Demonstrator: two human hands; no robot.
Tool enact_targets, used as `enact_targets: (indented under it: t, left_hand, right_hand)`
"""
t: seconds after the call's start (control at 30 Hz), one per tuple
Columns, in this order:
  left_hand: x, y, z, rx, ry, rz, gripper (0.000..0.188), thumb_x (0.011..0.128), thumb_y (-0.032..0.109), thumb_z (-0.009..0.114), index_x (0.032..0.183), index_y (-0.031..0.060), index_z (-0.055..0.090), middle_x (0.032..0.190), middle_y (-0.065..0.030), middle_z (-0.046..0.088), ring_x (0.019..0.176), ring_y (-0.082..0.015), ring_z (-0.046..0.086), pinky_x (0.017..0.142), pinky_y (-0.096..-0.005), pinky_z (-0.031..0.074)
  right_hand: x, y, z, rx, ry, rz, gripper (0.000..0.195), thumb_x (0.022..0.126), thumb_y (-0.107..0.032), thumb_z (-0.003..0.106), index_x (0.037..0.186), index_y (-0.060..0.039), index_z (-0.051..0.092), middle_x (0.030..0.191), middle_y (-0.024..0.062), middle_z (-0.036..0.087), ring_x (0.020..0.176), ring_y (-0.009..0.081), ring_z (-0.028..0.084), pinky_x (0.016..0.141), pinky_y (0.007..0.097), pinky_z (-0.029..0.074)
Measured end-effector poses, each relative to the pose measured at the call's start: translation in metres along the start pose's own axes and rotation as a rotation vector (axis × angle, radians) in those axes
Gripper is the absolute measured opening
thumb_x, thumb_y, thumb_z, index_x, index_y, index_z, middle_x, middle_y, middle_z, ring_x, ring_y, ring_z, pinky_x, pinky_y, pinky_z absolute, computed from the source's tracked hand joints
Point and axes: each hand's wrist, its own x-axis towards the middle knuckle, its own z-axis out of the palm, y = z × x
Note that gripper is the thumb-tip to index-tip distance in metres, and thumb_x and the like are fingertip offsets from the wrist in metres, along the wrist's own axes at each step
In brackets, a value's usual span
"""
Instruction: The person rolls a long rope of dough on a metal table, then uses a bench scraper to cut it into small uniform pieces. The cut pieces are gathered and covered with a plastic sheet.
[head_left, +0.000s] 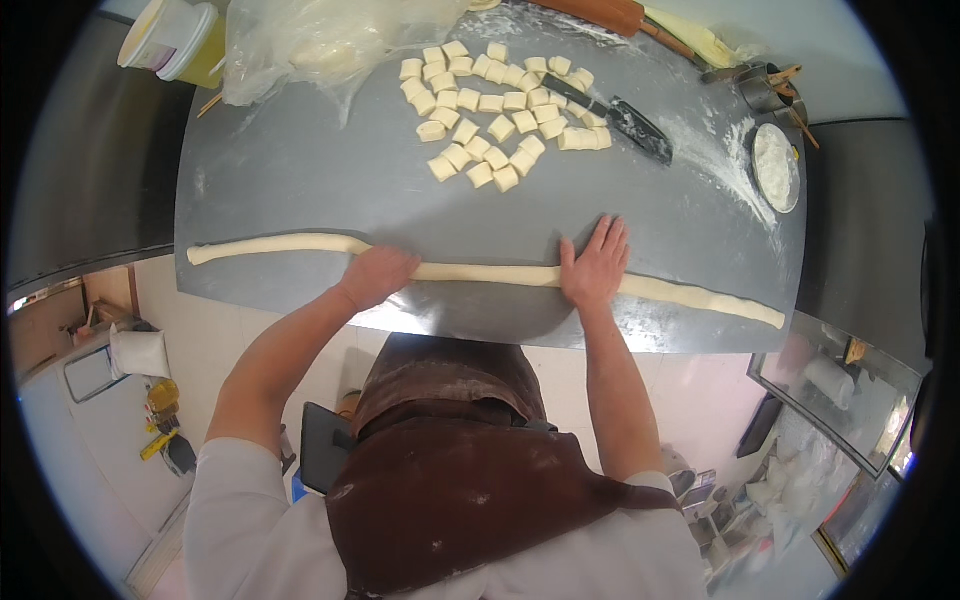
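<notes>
A long rope of pale dough (487, 274) stretches across the metal worktop (300, 172) near its front edge, bending slightly along its length. My left hand (379, 276) is curled over the rope left of its middle, its fingers pointing right. Flat across the rope farther right lies my right hand (596, 262), fingers extended away from me and thumb apart. Beyond the hands, many short cut pieces of dough (491, 103) are scattered in a loose group. A black knife (637, 131) rests at the right of that group, its handle among the pieces.
At the back left sit a clear plastic bag (300, 49) and plastic tubs (184, 49). A rolling pin (600, 13) lies along the back edge. The right side holds a bowl of white flour (776, 169), metal containers (761, 86) and a dusting of loose flour (712, 146).
</notes>
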Motion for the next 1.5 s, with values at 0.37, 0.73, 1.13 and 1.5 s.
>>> enact_targets:
  t: [0.37, 0.73, 1.13, 1.5]
  left_hand:
    - [-0.108, -0.105, -0.03, 0.026, -0.043, 0.04, 0.047, 0.081, 0.018, 0.08, 0.123, 0.0052, 0.066, 0.103, -0.0074, 0.066, 0.096, -0.029, 0.066, 0.082, -0.0436, 0.055]
    - [-0.196, -0.164, -0.061, 0.038, -0.11, -0.085, 0.047, 0.079, 0.02, 0.083, 0.121, 0.0063, 0.066, 0.102, -0.008, 0.065, 0.097, -0.0302, 0.064, 0.08, -0.0442, 0.054]
    - [-0.316, -0.255, -0.093, -0.041, -0.039, -0.064, 0.029, 0.086, 0.02, 0.078, 0.11, 0.0077, 0.067, 0.094, -0.0083, 0.063, 0.094, -0.0312, 0.065, 0.08, -0.0463, 0.054]
    - [-0.375, -0.292, -0.124, -0.09, -0.157, -0.199, 0.022, 0.081, 0.01, 0.077, 0.101, 0.0105, 0.069, 0.096, -0.0074, 0.064, 0.096, -0.0312, 0.064, 0.08, -0.0465, 0.054]
  right_hand:
    - [-0.017, -0.122, 0.024, 0.015, -0.065, 0.089, 0.087, 0.103, -0.052, 0.059, 0.164, 0.0051, 0.036, 0.172, 0.0307, 0.028, 0.161, 0.0469, 0.025, 0.132, 0.0546, 0.018]
    - [-0.049, -0.273, 0.063, 0.009, -0.095, 0.031, 0.093, 0.1, -0.054, 0.062, 0.164, 0.0079, 0.034, 0.171, 0.0306, 0.03, 0.161, 0.0468, 0.024, 0.132, 0.0558, 0.019]
    - [-0.073, -0.405, 0.088, 0.036, -0.106, -0.02, 0.092, 0.1, -0.054, 0.062, 0.165, 0.0045, 0.034, 0.173, 0.03, 0.028, 0.162, 0.0458, 0.022, 0.131, 0.0565, 0.02]
    - [-0.082, -0.5, 0.115, 0.04, 0.0, -0.007, 0.092, 0.099, -0.054, 0.063, 0.163, 0.0065, 0.035, 0.172, 0.0325, 0.028, 0.16, 0.0486, 0.024, 0.131, 0.0578, 0.02]
